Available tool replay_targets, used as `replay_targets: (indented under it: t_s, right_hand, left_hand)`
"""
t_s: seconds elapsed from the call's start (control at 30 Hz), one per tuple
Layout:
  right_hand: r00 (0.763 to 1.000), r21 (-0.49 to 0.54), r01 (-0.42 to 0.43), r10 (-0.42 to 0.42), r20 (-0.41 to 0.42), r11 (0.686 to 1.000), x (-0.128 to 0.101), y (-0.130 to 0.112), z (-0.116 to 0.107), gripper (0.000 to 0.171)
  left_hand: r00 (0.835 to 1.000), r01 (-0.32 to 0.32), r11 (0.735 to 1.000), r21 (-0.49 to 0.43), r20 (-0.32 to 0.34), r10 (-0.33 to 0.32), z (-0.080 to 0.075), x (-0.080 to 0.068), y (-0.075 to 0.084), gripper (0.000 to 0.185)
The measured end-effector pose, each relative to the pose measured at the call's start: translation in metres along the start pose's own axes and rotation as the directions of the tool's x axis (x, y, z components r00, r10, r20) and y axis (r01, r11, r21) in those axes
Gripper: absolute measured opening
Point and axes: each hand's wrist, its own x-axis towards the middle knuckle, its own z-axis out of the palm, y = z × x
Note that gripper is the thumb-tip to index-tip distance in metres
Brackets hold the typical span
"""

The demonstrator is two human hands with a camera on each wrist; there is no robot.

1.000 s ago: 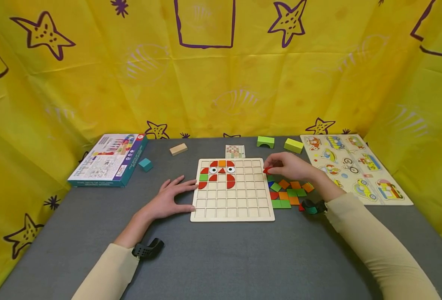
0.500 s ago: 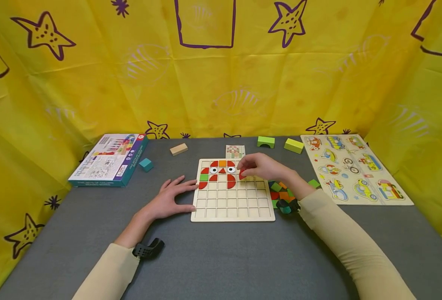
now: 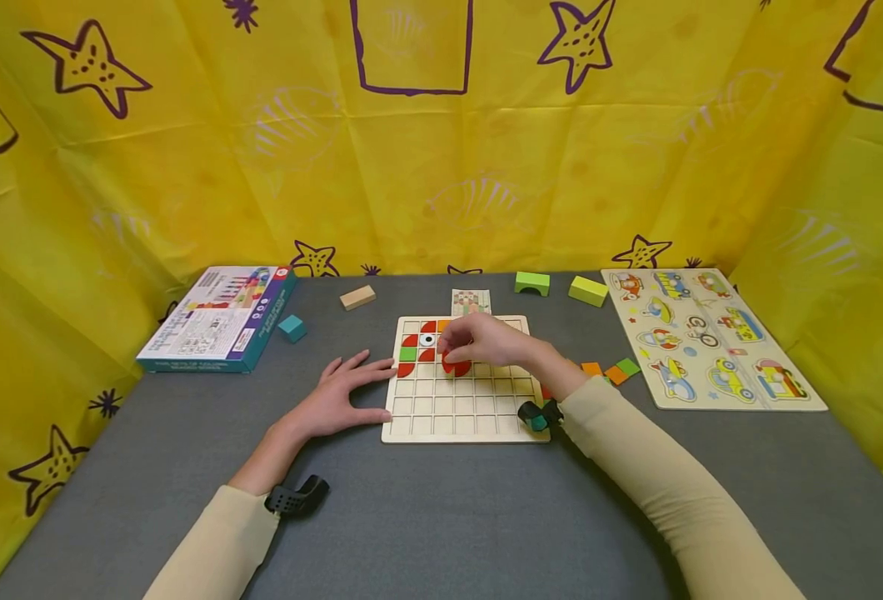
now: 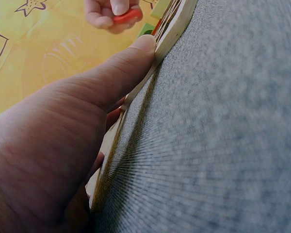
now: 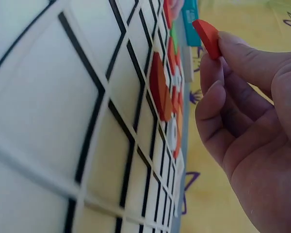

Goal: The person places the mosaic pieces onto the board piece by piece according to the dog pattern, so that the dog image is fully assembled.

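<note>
A pale wooden grid board [image 3: 441, 417] lies on the grey table. My left hand [image 3: 340, 402] rests at its left edge, fingers extended, thumb on the rim near the lower corner. Over the board's upper middle, my right hand [image 3: 490, 340] pinches a red tile [image 5: 208, 39] with a curved edge between thumb and fingertips. In the right wrist view this tile is held clear of the grid. Red curved pieces, a green square tile [image 3: 407, 355] and a white eye tile [image 3: 427, 340] fill cells at the upper left; the right hand hides others in the head view.
Loose tiles [image 3: 616, 373] lie right of the board, partly behind the right forearm. A picture card [image 3: 471, 302] sits behind it. Farther out are a box [image 3: 217, 321], a teal cube [image 3: 291, 328], a wooden block [image 3: 357, 297], a green arch [image 3: 532, 282], a yellow block [image 3: 587, 291] and a picture puzzle [image 3: 711, 342].
My right hand has carried the red tile leftward from the board's right edge to its upper middle. The left hand has stayed at the left edge.
</note>
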Motion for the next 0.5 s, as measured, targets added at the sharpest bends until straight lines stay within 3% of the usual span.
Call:
replay_targets:
  t_s: [0.2,0.5]
  right_hand:
    - [0.999,-0.012,-0.023,0.023,0.046,1.0,0.013,-0.002,0.009,0.011]
    - [0.999,-0.122,-0.001,0.005,0.036,0.992,0.028,-0.004,0.016,0.013]
  left_hand:
    - [1.0,0.004,1.0,-0.008,0.005,-0.004,0.0,-0.001,-0.001,0.071]
    - [1.0,0.002,1.0,-0.01,0.006,-0.002,-0.001,0.0,0.0,0.07]
